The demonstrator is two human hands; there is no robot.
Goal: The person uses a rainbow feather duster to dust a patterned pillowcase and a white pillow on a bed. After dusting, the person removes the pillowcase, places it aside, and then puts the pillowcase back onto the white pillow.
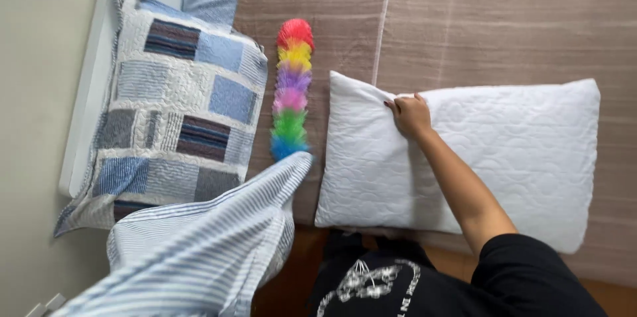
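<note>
Item: white quilted rectangular pillow (pixel 491 158), lying flat on the brown woven bed mat (pixel 504 18). The right hand (pixel 411 115) rests on its upper edge, fingers curled and pinching the fabric. Left hand: out of view behind the blue-and-white striped pillowcase (pixel 199 251) raised at lower left, so its grip cannot be told. Adjacent: rainbow-coloured fluffy duster (pixel 292 88) just beside the pillow; patchwork blue-and-grey quilted pillow (pixel 176 105) against the wall. Handling note: a firm corner pinch likely keeps the filling from sagging.
</note>
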